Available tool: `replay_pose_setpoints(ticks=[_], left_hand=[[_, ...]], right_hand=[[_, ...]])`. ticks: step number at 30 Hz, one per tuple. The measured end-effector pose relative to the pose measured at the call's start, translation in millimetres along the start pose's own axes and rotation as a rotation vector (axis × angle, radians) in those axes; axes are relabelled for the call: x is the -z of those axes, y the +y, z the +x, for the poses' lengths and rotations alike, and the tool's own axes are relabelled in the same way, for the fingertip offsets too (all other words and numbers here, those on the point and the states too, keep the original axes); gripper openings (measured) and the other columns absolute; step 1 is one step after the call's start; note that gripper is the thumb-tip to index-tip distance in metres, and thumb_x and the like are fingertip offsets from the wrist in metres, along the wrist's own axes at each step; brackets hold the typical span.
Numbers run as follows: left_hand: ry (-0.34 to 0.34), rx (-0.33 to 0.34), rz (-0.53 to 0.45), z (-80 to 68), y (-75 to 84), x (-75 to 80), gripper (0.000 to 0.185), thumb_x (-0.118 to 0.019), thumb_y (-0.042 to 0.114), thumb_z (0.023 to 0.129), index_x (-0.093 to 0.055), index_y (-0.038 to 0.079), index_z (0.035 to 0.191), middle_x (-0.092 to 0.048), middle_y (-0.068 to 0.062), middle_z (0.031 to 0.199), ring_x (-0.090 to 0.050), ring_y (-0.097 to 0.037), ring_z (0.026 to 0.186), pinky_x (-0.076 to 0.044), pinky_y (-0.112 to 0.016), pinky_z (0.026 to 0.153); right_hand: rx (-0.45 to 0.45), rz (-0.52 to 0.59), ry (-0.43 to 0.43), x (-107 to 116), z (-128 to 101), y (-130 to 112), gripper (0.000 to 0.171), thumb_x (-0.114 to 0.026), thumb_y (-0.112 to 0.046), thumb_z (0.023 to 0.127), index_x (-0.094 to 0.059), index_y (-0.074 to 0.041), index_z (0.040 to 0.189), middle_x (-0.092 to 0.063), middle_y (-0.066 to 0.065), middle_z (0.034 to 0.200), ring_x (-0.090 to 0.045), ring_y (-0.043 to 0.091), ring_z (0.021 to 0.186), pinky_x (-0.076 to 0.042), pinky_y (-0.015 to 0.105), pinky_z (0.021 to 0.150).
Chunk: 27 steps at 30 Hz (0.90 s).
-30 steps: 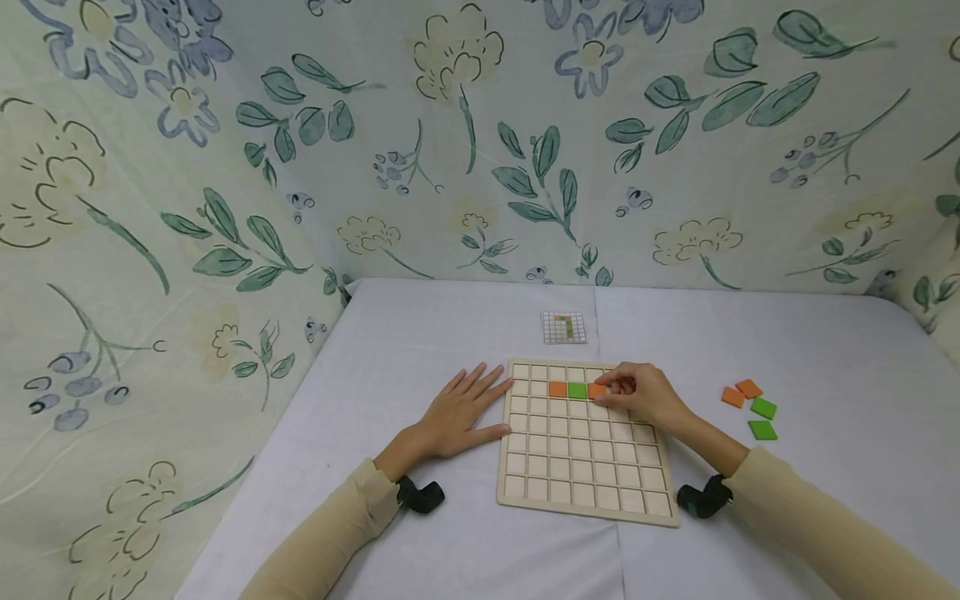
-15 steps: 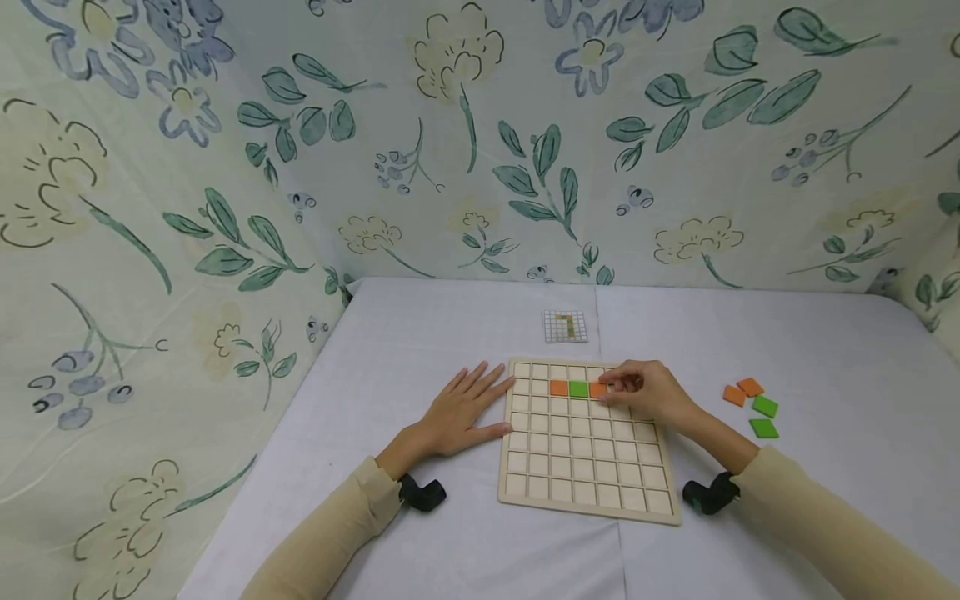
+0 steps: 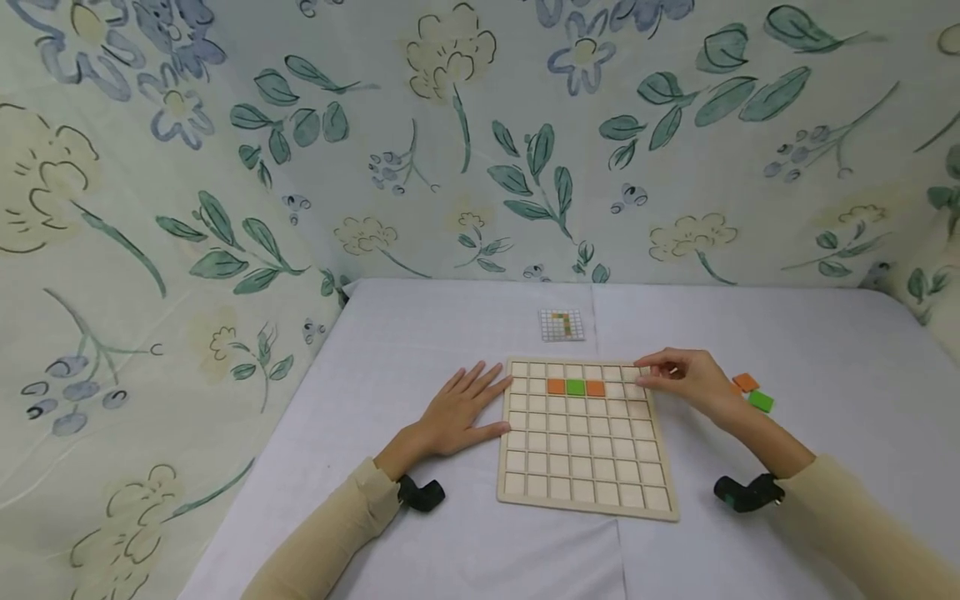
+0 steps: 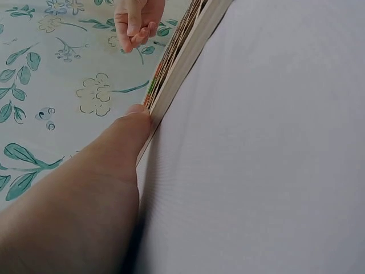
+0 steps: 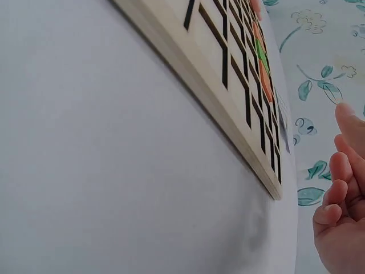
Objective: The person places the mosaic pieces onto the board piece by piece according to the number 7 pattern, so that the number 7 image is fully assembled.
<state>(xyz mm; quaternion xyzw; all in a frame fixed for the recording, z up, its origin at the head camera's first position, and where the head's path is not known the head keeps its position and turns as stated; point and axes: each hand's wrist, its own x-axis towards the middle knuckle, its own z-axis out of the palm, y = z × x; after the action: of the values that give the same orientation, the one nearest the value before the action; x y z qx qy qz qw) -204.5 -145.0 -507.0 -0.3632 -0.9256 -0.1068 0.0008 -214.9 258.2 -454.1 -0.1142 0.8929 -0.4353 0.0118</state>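
The board (image 3: 587, 442), a wooden grid of square cells, is lying flat on the table (image 3: 825, 350), and three tiles are sitting side by side in its second row from the far edge: an orange tile (image 3: 556, 387), a green tile (image 3: 576, 387) and a second orange tile (image 3: 596, 387). The right hand (image 3: 686, 381) is hovering over the board's far right corner, its fingers loosely curled and holding nothing, as the right wrist view also shows. The left hand (image 3: 459, 412) is lying flat on the table with straight fingers, its thumb (image 4: 134, 123) touching the board's left edge and steadying it.

Just beyond the right hand, loose tiles are waiting on the table: an orange one (image 3: 746, 382) and a green one (image 3: 761, 401), with any others hidden behind the hand. A small pattern card (image 3: 562, 325) is resting past the board's far edge, showing a coloured figure on a grid.

Judging by this, the person is between placements, with the row laid and the right hand empty near the spare tiles. The next move seems to call for pinching one loose tile by its edges, checking its colour against the card, and dropping it squarely into the cell.
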Motion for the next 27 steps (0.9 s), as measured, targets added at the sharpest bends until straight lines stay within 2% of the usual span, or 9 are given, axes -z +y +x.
replay_pose_setpoints(ticks=[6,14,18,21,24,27], left_hand=[[0.010,0.002,-0.006,-0.1,-0.7,-0.1,0.079,-0.032,0.067,0.100,-0.016,0.022,0.162,-0.011,-0.005,0.167,-0.005,-0.031,0.152,-0.007,-0.052,0.120],[0.007,0.003,-0.012,-0.6,-0.6,-2.1,0.079,-0.033,0.067,0.100,-0.016,0.022,0.162,-0.011,-0.005,0.167,-0.005,-0.031,0.152,-0.006,-0.052,0.120],[0.011,0.003,-0.019,-0.8,-0.3,-1.9,0.078,-0.033,0.067,0.100,-0.017,0.022,0.162,-0.011,-0.005,0.167,-0.006,-0.031,0.152,-0.006,-0.052,0.120],[0.015,0.002,-0.024,-0.4,-0.2,-1.3,0.078,-0.034,0.066,0.100,-0.017,0.021,0.162,-0.012,-0.005,0.167,-0.006,-0.031,0.152,-0.006,-0.052,0.120],[0.018,0.000,-0.024,-0.5,-0.1,-0.8,0.078,-0.034,0.066,0.100,-0.017,0.021,0.162,-0.012,-0.005,0.167,-0.006,-0.031,0.152,-0.007,-0.053,0.120],[0.019,0.000,-0.022,-0.5,-0.2,-0.9,0.078,-0.035,0.066,0.100,-0.017,0.021,0.162,-0.012,-0.006,0.167,-0.006,-0.032,0.152,-0.007,-0.053,0.120]], right_hand=[[0.019,-0.007,0.014,23,-16,4,0.034,-0.079,-0.024,0.088,-0.074,0.000,0.112,-0.056,0.005,0.080,-0.049,0.015,0.072,-0.042,0.023,0.055],[-0.024,-0.041,0.040,49,-43,23,0.038,-0.079,-0.025,0.089,-0.071,0.002,0.114,-0.056,0.005,0.081,-0.049,0.014,0.072,-0.042,0.026,0.054],[-0.051,-0.080,0.070,57,-55,34,0.039,-0.079,-0.026,0.089,-0.071,0.002,0.115,-0.061,0.006,0.086,-0.049,0.013,0.075,-0.045,0.025,0.056],[-0.060,-0.096,0.086,63,-62,43,0.042,-0.078,-0.023,0.089,-0.068,0.005,0.118,-0.064,0.009,0.096,-0.049,0.011,0.077,-0.046,0.023,0.057],[-0.080,-0.097,0.098,68,-69,51,0.043,-0.077,-0.021,0.090,-0.066,0.009,0.119,-0.062,0.007,0.094,-0.047,0.009,0.076,-0.045,0.023,0.055],[-0.107,-0.075,0.096,72,-76,60,0.042,-0.077,-0.021,0.090,-0.066,0.009,0.118,-0.057,0.001,0.085,-0.047,0.010,0.073,-0.041,0.026,0.052]])
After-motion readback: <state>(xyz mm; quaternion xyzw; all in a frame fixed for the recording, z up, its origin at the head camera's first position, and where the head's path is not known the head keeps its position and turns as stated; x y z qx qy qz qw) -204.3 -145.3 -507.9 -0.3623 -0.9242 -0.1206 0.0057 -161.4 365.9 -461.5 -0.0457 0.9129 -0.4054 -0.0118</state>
